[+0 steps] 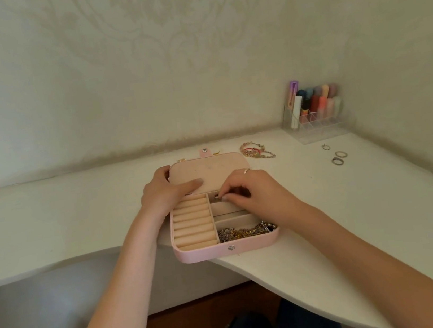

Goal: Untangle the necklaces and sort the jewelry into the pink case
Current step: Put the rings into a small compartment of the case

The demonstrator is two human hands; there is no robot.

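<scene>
The pink case [208, 251] lies open at the white desk's front edge, its lid [218, 167] tilted back. My left hand [167, 191] rests on the lid's left side with the thumb laid across its inner face. My right hand [252, 190] reaches into the case's upper right compartment and pinches a small metal piece [216, 197] at its fingertips. A heap of gold and silver chains [245, 232] fills the lower right compartment. The ring rolls [192, 224] on the left hold nothing.
A cluster of bracelets [256, 151] lies behind the case to the right. Three silver rings [337, 157] sit farther right on the desk [381, 196]. A clear organizer with coloured markers [315, 112] stands in the back corner. Small gold pieces [215, 153] peek out behind the lid.
</scene>
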